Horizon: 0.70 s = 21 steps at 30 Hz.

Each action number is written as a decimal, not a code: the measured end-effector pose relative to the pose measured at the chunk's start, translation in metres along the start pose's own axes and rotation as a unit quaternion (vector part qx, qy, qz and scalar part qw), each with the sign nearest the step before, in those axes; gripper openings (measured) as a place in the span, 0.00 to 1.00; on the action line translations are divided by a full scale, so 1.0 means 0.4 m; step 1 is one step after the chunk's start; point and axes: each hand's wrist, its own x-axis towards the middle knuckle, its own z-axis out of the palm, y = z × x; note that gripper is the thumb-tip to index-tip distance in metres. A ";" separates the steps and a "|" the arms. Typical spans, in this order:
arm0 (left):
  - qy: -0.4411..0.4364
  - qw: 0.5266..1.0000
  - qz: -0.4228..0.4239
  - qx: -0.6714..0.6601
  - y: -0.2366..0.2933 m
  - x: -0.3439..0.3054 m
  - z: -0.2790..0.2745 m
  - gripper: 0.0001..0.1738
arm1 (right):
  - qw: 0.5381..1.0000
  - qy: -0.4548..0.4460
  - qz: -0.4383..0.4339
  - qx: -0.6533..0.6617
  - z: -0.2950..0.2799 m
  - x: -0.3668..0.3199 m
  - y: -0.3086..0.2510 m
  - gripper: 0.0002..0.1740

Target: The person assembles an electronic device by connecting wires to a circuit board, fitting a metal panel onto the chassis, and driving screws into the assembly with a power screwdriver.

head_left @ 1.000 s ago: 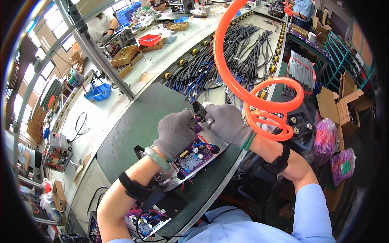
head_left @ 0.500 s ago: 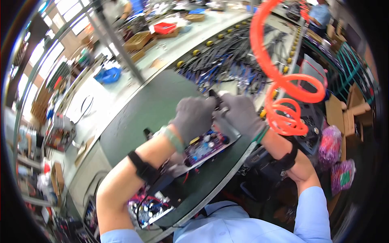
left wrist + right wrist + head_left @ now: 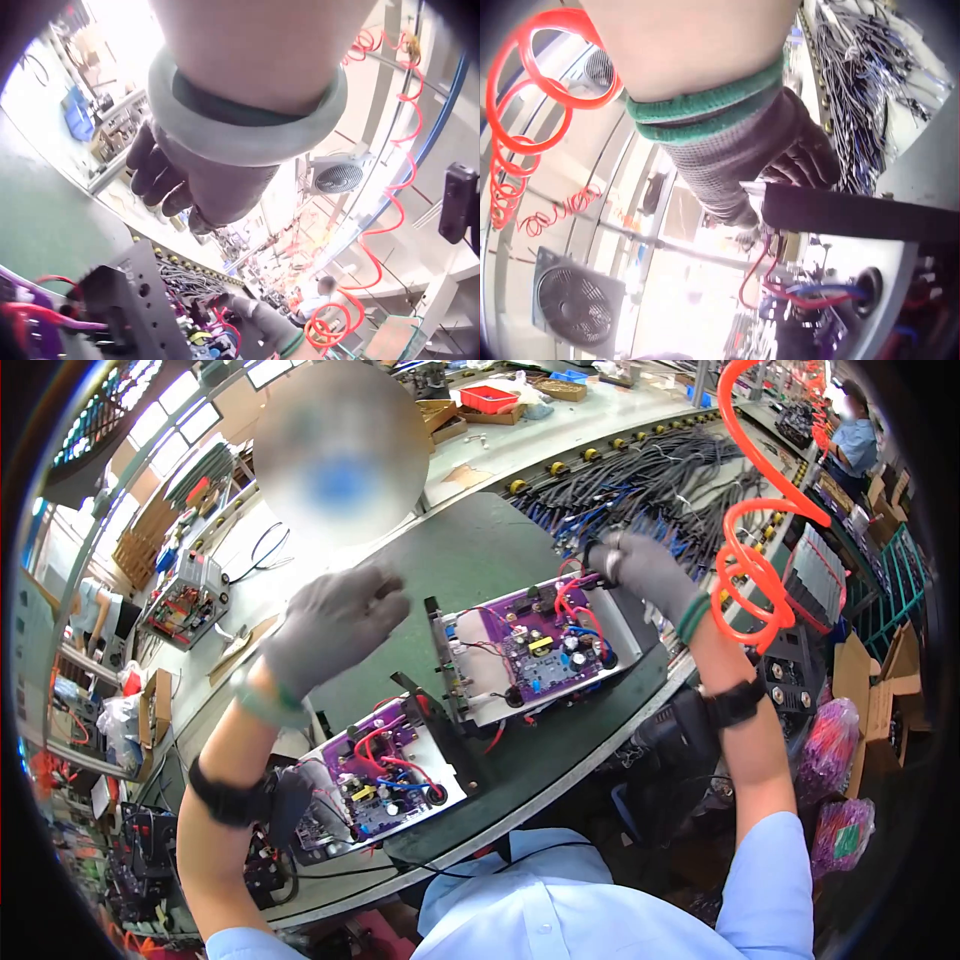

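Note:
An open metal chassis [image 3: 478, 668] carrying a purple circuit board [image 3: 535, 632] sits on the green mat [image 3: 480, 545]. My gloved right hand [image 3: 650, 572] holds the black end panel [image 3: 832, 210] at its far right corner, with thumb and fingers around the panel's end in the right wrist view. My gloved left hand [image 3: 340, 622] is raised over the mat, left of that chassis, its fingers loosely bent around nothing. Nearer me lies a second chassis [image 3: 452, 760] with a similar board [image 3: 375, 765] and an upright black panel [image 3: 440, 730] on its right side.
A coiled orange air hose [image 3: 745, 550] hangs to the right. Bundles of black cables [image 3: 660, 480] lie on the conveyor beyond the mat. Another unit [image 3: 185, 600] stands on the left bench. Cardboard boxes [image 3: 895, 700] and pink-wrapped bundles [image 3: 830, 735] are at right.
My left hand has come away from the chassis to the left and up. The right hand stays at its far corner. The view has swung left, bringing the second chassis into sight.

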 end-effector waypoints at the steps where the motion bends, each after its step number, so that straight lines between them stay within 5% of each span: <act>1: 0.029 0.999 -0.001 0.016 -0.037 -0.062 -0.004 0.16 | 0.999 -0.014 0.012 -0.041 0.002 -0.046 -0.035 0.22; 2: 0.073 0.995 0.051 0.043 -0.069 -0.126 -0.006 0.16 | 0.998 0.019 -0.059 -0.007 0.013 -0.062 -0.019 0.20; 4: 0.071 0.997 0.002 0.035 -0.071 -0.259 -0.012 0.17 | 0.994 0.051 -0.095 -0.004 0.014 -0.072 -0.029 0.16; 9: 0.145 0.987 0.046 0.053 0.086 -0.468 0.077 0.18 | 0.998 0.041 -0.049 0.026 0.016 -0.016 -0.067 0.13; 10: 0.140 0.988 0.071 0.011 0.124 -0.488 0.116 0.17 | 0.991 0.054 -0.119 0.038 0.023 0.006 -0.095 0.13; 12: -0.092 0.985 0.084 -0.121 0.190 -0.497 0.183 0.16 | 0.976 0.052 -0.212 0.024 0.023 0.041 -0.155 0.13; 14: -0.211 0.962 0.150 -0.086 0.215 -0.483 0.322 0.18 | 0.985 0.001 -0.165 -0.043 0.003 0.073 -0.202 0.15; 16: -0.129 0.979 0.150 -0.047 0.205 -0.464 0.482 0.20 | 0.984 -0.016 -0.165 -0.067 0.021 0.160 -0.098 0.15; 17: -0.070 0.978 0.141 -0.137 0.159 -0.466 0.589 0.21 | 0.982 -0.023 -0.162 -0.092 0.014 0.195 -0.032 0.16; 18: -0.019 0.979 0.171 -0.113 0.154 -0.429 0.587 0.20 | 0.983 -0.100 -0.058 0.140 0.012 0.193 -0.011 0.19; 20: 0.025 0.986 0.164 -0.010 0.155 -0.435 0.668 0.23 | 0.992 0.006 -0.080 0.093 0.035 0.245 0.089 0.29; 21: 0.041 0.985 0.165 0.034 0.163 -0.421 0.683 0.25 | 0.928 -0.122 0.037 0.350 0.020 0.232 0.051 0.34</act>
